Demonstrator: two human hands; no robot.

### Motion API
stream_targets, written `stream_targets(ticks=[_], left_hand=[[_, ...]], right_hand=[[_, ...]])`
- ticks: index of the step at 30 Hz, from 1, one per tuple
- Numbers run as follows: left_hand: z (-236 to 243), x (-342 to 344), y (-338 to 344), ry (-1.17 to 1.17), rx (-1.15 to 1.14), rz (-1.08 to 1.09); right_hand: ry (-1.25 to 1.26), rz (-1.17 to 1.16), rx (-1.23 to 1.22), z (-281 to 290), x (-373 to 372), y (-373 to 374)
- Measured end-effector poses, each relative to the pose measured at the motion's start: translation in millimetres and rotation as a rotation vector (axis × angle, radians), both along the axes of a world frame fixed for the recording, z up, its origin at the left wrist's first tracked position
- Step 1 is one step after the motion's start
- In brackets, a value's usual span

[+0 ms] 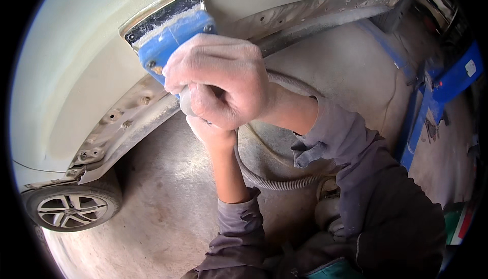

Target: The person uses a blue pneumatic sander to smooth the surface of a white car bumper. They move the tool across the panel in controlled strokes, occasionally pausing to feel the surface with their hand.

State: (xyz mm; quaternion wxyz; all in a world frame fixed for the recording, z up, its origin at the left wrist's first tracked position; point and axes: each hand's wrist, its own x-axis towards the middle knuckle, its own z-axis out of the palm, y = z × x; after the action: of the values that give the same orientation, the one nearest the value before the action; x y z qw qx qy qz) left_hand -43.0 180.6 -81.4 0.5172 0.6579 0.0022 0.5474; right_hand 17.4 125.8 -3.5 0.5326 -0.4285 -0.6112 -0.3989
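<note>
A blue sander (170,37) with a dark, screw-fixed, dust-covered rectangular pad (165,17) lies against the pale car body panel (76,65), at the upper middle. My right hand (229,75), whitened with dust, is wrapped over the near end of the sander. Beneath it, my left hand (206,131) is mostly hidden by the right one. It is closed round the lower, pale grip end of the same tool. A grey ribbed hose (279,183) curves below my hands; where it joins the sander is hidden.
Along the panel's lower edge runs a bare sill (127,119) with holes and fixings. A wheel (71,208) stands at the lower left. Blue metal equipment (432,93) rises at the right. A thin cable (267,149) lies on the concrete floor (168,218).
</note>
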Motion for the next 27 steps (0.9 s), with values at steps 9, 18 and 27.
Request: stream_targets(ticks=[9,18,27], left_hand=[[58,-4,-13,0.197,-0.199,-0.199],[-19,-13,19,0.010,0.047,0.036],[73,-27,-1,0.245,-0.259,-0.230]], right_hand=[[0.249,0.038,-0.032,62,2,-21],[0.088,0.027,0.013,-10,-17,20],[0.131,0.046,0.161,65,2,11]])
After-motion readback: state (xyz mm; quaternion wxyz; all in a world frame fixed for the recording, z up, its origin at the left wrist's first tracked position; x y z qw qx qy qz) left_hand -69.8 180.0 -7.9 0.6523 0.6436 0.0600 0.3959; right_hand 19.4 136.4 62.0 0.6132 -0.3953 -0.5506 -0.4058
